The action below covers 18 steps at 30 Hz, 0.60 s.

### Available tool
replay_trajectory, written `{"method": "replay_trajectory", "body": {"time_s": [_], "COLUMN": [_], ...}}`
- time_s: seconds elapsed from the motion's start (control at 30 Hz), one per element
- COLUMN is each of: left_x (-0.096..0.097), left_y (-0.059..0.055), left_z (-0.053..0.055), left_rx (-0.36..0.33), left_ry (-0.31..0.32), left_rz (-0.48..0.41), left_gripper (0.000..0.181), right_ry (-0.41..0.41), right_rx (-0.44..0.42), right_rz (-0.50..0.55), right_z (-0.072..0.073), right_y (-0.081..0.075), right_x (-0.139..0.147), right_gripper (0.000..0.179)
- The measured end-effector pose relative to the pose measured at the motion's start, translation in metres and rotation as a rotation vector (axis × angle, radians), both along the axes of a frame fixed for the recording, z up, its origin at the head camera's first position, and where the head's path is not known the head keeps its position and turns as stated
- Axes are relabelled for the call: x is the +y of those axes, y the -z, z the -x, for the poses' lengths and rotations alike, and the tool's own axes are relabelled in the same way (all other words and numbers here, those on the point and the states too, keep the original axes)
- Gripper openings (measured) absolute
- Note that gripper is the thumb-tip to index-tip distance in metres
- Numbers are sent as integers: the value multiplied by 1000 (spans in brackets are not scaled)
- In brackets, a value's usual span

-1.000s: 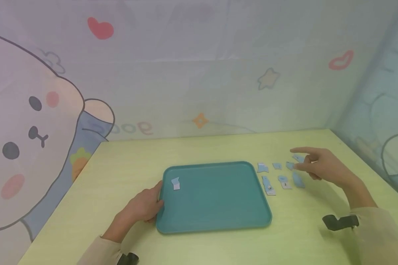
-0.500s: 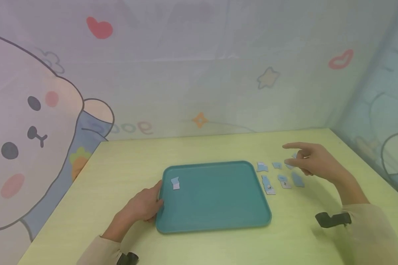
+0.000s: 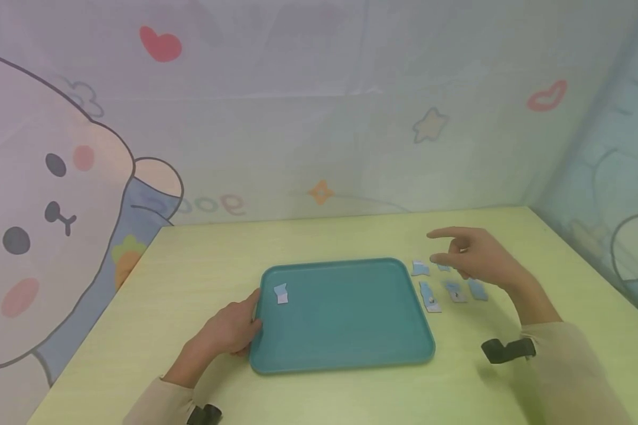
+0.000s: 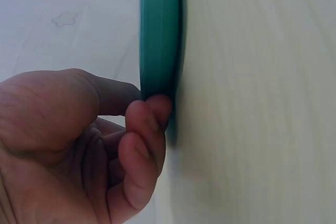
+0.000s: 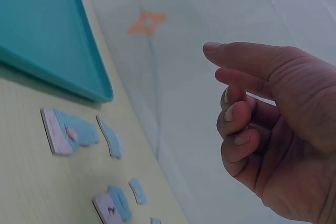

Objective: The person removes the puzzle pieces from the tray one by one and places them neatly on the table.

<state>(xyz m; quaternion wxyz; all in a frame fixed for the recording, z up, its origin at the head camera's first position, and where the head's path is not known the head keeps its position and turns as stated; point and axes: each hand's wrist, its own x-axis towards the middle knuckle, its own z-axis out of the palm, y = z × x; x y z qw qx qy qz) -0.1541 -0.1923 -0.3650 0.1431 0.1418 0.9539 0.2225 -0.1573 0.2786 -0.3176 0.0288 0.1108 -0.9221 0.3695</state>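
Observation:
My left hand (image 3: 230,328) grips the left rim of a teal tray (image 3: 351,319), thumb over the edge and fingers below, as the left wrist view shows. One small blue-and-white jigsaw puzzle piece (image 3: 281,294) lies in the tray's upper left. Above the loose pieces right of the tray hovers my right hand (image 3: 475,254). Its index finger and thumb stretch forward apart, the other fingers bend inward, and nothing is between them. Below it lie a long piece (image 3: 430,297), one with a dark mark (image 3: 455,291) and a plain blue one (image 3: 477,289); further pieces are partly hidden behind the hand.
The pale yellow-green table (image 3: 319,398) meets a fabric backdrop (image 3: 319,118) printed with a cartoon bear (image 3: 69,206). Another piece (image 3: 420,268) lies close to the tray's upper right corner. Dark bands sit at both sleeve cuffs.
My right hand has moved left over the loose pieces, its index finger and thumb still apart. My left hand, the tray and the piece in it stay where they were.

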Motion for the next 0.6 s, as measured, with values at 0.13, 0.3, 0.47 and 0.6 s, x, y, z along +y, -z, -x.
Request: {"method": "replay_trajectory", "body": {"time_s": [0.13,0.3,0.47,0.6], "left_x": [0,0,0,0], "left_y": [0,0,1,1], "left_z": [0,0,0,0], "left_rx": [-3,-4,-16,-17], "left_ry": [-2,-3,-11,-10], "left_rz": [1,-2,-1,-2], "left_gripper": [68,68,69,69], "right_ry": [-17,-52,-81,-118], "right_rx": [-2,-11,-21,-12], "right_rz": [7,12,16,33], "right_z": [3,8,13,17], "right_y": [-1,0,1,1], "right_x": [-13,-28,-42,-52], "right_gripper": [49,49,48,47]}}
